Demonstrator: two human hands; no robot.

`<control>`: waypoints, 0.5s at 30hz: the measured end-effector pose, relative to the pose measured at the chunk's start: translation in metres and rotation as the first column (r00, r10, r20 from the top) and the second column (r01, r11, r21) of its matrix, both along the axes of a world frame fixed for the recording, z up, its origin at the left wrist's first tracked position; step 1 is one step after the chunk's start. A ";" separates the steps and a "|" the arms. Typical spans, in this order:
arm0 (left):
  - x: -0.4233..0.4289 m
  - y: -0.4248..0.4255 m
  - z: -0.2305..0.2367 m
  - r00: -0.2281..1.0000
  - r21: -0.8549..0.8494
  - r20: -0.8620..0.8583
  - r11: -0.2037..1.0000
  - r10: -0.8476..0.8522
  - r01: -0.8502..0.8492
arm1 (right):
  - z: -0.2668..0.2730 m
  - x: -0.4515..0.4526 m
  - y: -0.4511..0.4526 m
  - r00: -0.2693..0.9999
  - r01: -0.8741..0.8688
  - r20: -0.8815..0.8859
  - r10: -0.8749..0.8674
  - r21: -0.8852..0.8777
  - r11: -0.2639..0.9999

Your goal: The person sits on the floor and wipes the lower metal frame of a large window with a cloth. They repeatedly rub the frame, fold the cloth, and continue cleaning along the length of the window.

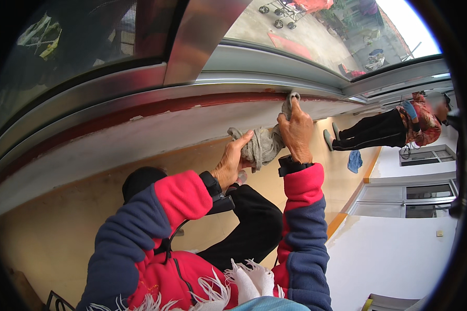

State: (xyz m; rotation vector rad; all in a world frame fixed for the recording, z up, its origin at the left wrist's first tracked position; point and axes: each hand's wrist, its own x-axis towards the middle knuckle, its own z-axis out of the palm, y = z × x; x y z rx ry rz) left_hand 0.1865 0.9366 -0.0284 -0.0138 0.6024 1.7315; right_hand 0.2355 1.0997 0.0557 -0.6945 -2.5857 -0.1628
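Observation:
A grey cloth (pixel 261 147) is bunched between my two hands. My left hand (pixel 230 157) grips its thick, wrinkled part from below, thumb on top. At the cloth's other end, my right hand (pixel 297 128) has the fabric wrapped over an extended finger, which presses against the dark red edge strip (pixel 218 99) of the window ledge. Right above that strip runs the metal window frame (pixel 272 81). Below it is the white wall (pixel 202 120). Both wrists wear black straps, and red and blue fleece sleeves cover the arms.
A co-worker (pixel 416 120) with a blue glove stands by the windows at the right. A blue cloth (pixel 355 161) lies on the tan floor (pixel 327 175) near that person. White doors and a white wall (pixel 393 248) are at the lower right.

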 end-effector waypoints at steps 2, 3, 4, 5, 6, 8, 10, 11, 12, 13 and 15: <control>-0.002 -0.002 0.000 1.000 0.026 -0.006 1.000 0.001 -0.001 | 0.006 -0.007 -0.012 0.995 -0.095 0.034 0.093 0.076 0.993; -0.002 -0.003 0.000 1.000 0.026 -0.007 1.000 0.001 -0.001 | 0.010 -0.010 -0.019 0.992 -0.119 0.042 0.117 0.037 0.992; -0.002 -0.004 0.001 1.000 0.024 -0.009 1.000 0.012 -0.011 | 0.013 -0.012 -0.027 0.988 -0.150 0.047 0.150 0.006 0.989; -0.002 -0.005 0.002 1.000 0.024 -0.011 1.000 0.018 -0.017 | 0.017 -0.014 -0.034 0.986 -0.154 0.066 0.155 -0.030 0.988; -0.001 -0.004 0.002 1.000 0.025 -0.013 0.999 0.022 -0.022 | 0.019 -0.015 -0.043 0.978 -0.188 0.084 0.192 -0.048 0.981; 0.000 -0.002 0.002 0.995 0.028 0.054 0.996 0.087 -0.089 | 0.021 -0.020 -0.062 0.955 -0.287 0.056 0.293 -0.099 0.953; -0.001 -0.004 -0.002 0.990 0.010 0.042 0.991 0.132 -0.133 | 0.023 -0.028 -0.084 0.912 -0.406 0.004 0.410 -0.132 0.904; -0.002 -0.006 -0.006 0.992 0.031 -0.008 0.991 0.130 -0.129 | 0.024 -0.032 -0.094 0.901 -0.427 0.010 0.434 -0.160 0.890; -0.003 -0.008 -0.009 0.991 0.045 -0.058 0.992 0.124 -0.122 | 0.024 -0.036 -0.104 0.878 -0.474 -0.019 0.479 -0.174 0.863; -0.002 -0.010 -0.013 0.989 0.023 -0.084 0.992 0.122 -0.121 | 0.024 -0.040 -0.113 0.853 -0.519 -0.047 0.520 -0.188 0.834; -0.001 -0.012 -0.020 0.975 0.231 -0.068 0.954 0.211 -0.190 | 0.024 -0.047 -0.126 0.794 -0.602 -0.094 0.600 -0.251 0.758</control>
